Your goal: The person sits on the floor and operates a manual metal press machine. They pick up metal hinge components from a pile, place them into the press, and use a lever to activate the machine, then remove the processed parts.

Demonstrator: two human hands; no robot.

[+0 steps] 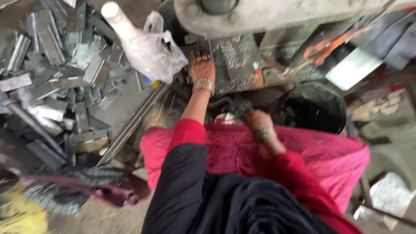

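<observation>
Your left hand (203,68) lay flat, fingers spread, on the press bed (236,58). Your right hand (257,119) hovered near the black bucket (315,106); grip too blurred to tell.

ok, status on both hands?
Left hand flat on grey metal machine bed. Right hand low beside black round bucket, grip blurred. Nothing between.

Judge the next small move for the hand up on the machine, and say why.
Probably the left hand draws back from the machine bed toward the pile of metal pieces at the person's left. It lies flat on the bed and, as far as the blur allows, holds nothing, while the right hand is low by the pink cloth. The picture is too blurred to be sure.
</observation>
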